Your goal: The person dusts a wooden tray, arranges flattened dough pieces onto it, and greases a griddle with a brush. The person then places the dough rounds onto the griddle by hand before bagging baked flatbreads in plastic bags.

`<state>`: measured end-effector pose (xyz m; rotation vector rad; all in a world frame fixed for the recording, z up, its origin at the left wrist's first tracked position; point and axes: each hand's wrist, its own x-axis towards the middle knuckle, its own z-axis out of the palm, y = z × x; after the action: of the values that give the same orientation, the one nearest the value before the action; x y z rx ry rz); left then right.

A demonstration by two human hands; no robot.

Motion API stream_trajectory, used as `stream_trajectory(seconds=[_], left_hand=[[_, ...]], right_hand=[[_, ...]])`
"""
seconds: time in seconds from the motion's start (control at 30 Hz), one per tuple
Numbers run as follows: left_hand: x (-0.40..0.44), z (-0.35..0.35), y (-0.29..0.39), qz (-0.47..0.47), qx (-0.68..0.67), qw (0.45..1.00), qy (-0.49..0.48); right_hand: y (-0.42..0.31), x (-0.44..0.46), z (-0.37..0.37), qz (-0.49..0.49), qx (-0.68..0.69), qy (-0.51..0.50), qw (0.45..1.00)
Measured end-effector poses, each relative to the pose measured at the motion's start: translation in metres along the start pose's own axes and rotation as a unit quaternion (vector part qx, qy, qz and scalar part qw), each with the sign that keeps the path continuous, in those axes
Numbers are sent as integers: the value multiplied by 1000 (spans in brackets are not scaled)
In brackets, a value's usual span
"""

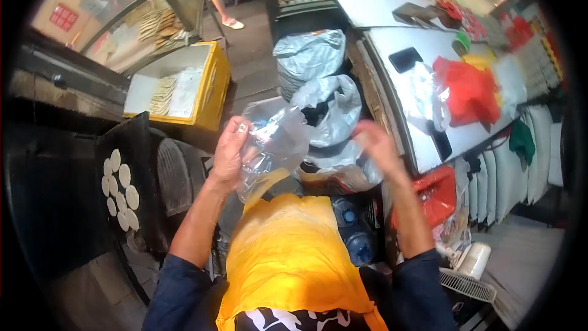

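A clear plastic bag [275, 141] hangs from my left hand [231, 150], whose fingers are pinched on its left edge. My right hand [376, 147] is blurred by motion beside the grey plastic bags, apart from the clear bag; its fingers are smeared. One open grey bag [343, 110] stands between my hands, with dark contents partly visible. Behind it sits a fuller grey bag [309, 55]. A yellow apron [282, 251] covers my front.
Flat pale rounds lie on a black griddle [144, 202] at left. Beyond it is a yellow-edged box [214, 95]. At right, a white table [398, 95] holds a phone [405, 59] and a red bag [468, 92]. A fan [468, 282] stands lower right. A person's leg [219, 6] shows behind.
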<state>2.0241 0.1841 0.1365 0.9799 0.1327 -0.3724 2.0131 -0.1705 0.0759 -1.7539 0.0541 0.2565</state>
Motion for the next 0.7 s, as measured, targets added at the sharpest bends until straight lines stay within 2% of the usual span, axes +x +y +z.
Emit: stream_trajectory(seconds=[0.03, 0.07, 0.13, 0.2, 0.23, 0.27, 0.37, 0.4, 0.47, 0.5, 0.53, 0.57, 0.6, 0.63, 0.67, 0.7], left_hand=[[-2, -6, 0, 6, -13, 1000, 13], [-5, -8, 2, 15, -14, 1000, 21], [-12, -17, 7, 38, -28, 995, 86], [-21, -37, 10, 51, -43, 994, 86], [-26, -45, 10, 69, -44, 992, 93], [-30, -54, 11, 87, -46, 990, 97], [-38, -99, 5, 100, -15, 977, 185], [-38, -115, 0, 89, -22, 970, 225], [-35, -166, -18, -20, 9, 971, 238], [-27, -196, -39, 22, 99, 949, 299], [-17, -219, -49, 60, 187, 913, 357], [-16, -214, -16, 85, 373, 852, 359], [-10, -212, 14, 207, 455, 807, 315], [-5, -206, 52, 241, 504, 786, 264], [1, -203, 85, 270, 551, 760, 216], [12, -205, 106, 274, 537, 779, 174]], right_hand=[[17, 0, 43, 105, 113, -115, 981], [20, -1, 84, 182, 203, -171, 947], [38, 7, 144, 144, 434, -264, 849], [-19, 25, 176, 87, 509, -252, 818], [-37, 39, 186, 95, 532, -199, 817], [-44, 57, 189, 146, 535, -173, 814], [-68, 101, 222, 54, 373, -53, 925], [-76, 112, 228, 59, 270, -27, 961], [-103, 133, 255, -3, 168, -46, 985], [-102, 147, 269, -53, 128, -81, 987], [-108, 160, 281, -125, 27, -98, 987], [-119, 169, 296, -131, 9, -121, 984], [-131, 176, 312, -135, -10, -143, 980], [-138, 184, 328, -141, 1, -185, 973], [-138, 192, 343, -92, 7, -225, 970], [-143, 198, 357, -53, 15, -259, 964]])
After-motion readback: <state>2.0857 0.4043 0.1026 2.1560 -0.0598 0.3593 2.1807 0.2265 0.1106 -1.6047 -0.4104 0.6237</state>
